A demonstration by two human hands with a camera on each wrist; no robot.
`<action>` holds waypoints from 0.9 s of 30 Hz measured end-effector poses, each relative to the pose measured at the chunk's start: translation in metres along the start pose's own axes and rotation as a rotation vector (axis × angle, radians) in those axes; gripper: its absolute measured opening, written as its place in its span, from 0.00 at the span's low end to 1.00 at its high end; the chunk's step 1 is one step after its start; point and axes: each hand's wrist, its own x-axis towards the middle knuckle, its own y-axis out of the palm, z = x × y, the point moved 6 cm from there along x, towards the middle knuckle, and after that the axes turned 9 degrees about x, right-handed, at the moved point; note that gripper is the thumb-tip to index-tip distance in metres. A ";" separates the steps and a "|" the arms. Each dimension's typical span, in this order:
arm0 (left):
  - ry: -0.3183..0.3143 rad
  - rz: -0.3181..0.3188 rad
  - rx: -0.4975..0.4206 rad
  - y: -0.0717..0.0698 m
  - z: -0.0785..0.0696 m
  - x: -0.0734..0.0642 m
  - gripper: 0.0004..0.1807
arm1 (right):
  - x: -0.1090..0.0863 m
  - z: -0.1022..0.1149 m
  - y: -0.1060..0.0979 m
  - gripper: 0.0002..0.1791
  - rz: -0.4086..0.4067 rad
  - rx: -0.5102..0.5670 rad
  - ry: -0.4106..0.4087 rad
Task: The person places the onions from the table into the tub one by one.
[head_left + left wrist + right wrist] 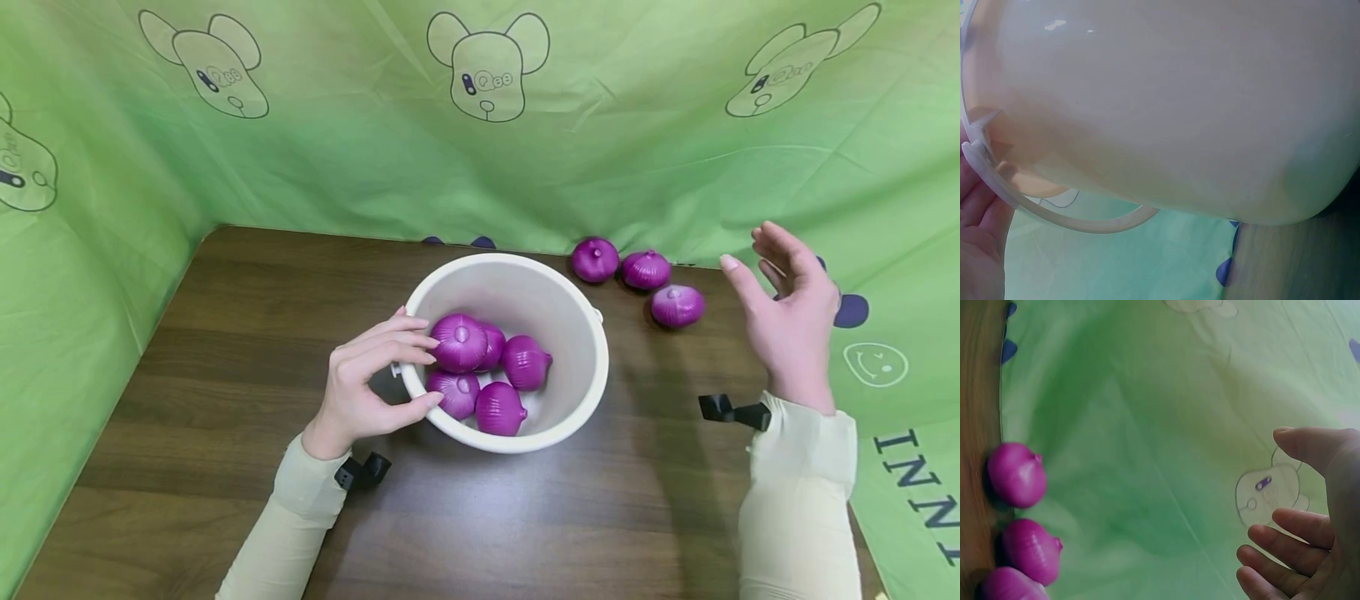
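A white bucket (pixel 576 375) stands upright with several purple onions (pixel 498 408) in it. My left hand (pixel 367 379) rests on its left rim, thumb and fingers spread apart and fingertips reaching over the edge beside an onion (pixel 459 342). In the left wrist view, the bucket's outer wall (pixel 1166 112) fills most of the picture and its handle (pixel 1097 224) hangs in front of that hand's fingers. My right hand (pixel 798 312) is in the air with nothing in it, thumb and fingers apart, right of three loose onions (pixel 595 260) (pixel 646 270) (pixel 677 306).
The loose onions sit along the back edge of the brown wooden table (pixel 247 333), close to the green curtain (pixel 337 167) printed with cartoon heads. That curtain also runs along the left and right sides. A black strap (pixel 735 412) sits at the right wrist.
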 end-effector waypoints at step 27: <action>0.014 0.010 0.017 0.000 -0.003 0.002 0.20 | 0.012 -0.069 -0.002 0.40 0.133 -0.165 0.237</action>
